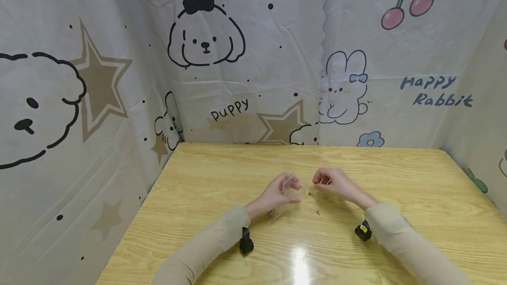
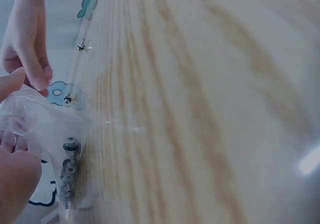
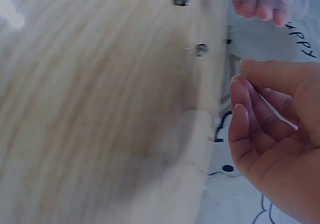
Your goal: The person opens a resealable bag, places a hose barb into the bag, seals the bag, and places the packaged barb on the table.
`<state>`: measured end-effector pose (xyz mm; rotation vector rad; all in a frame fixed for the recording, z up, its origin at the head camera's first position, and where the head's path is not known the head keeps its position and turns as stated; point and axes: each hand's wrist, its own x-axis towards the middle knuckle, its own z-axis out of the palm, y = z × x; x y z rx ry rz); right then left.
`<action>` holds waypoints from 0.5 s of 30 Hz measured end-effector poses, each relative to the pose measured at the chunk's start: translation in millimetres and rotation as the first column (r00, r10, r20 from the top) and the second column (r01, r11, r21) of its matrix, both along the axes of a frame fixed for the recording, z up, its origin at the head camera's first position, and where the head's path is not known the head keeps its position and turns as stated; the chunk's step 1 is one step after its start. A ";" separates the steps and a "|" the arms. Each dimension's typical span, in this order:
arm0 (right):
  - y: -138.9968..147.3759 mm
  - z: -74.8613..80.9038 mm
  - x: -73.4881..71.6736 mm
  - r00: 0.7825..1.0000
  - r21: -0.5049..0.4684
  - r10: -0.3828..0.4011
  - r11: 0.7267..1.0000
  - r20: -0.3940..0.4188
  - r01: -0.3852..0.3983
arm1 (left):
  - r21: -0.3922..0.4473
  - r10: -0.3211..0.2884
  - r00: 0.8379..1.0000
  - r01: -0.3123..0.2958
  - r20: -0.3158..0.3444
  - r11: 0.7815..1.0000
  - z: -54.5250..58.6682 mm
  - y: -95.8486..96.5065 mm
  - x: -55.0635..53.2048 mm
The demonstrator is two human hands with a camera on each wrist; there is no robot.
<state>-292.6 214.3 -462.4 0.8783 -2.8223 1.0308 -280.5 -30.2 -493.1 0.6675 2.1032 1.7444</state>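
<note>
My left hand [image 1: 273,195] grips a clear plastic bag [image 2: 45,119] near its mouth, fingers and thumb spread around it. Several small metal fittings [image 2: 70,171] lie gathered in the bag's lower end. To the right, my right hand [image 1: 336,184] hovers over the table with loosely bent fingers; in the right wrist view nothing shows between its thumb and fingertips [image 3: 240,114]. One loose metal fitting [image 1: 310,193] lies between the two hands. A second loose fitting [image 1: 318,212] sits nearer to me on the wood.
The wood-grain table [image 1: 222,166] runs back to a printed curtain [image 1: 277,69], which also hangs along both sides. A black wrist camera [image 1: 246,242] is strapped at the left sleeve, another wrist camera [image 1: 363,231] at the right. Light glares off the table's front.
</note>
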 end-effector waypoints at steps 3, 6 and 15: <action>-0.8 -7.0 -0.9 0.999 0.010 -0.005 1.000 0.035 0.005 | 0.013 -0.006 1.000 0.006 0.004 1.000 1.1 0.0 0.2; -2.7 -12.3 -1.3 0.998 0.016 -0.002 1.000 0.058 0.001 | 0.022 -0.009 1.000 0.008 0.012 1.000 1.4 0.2 0.4; -5.7 -20.0 -1.4 0.995 0.027 0.040 0.999 0.097 -0.043 | 0.001 0.011 1.000 -0.011 -0.007 1.000 -0.1 0.5 0.1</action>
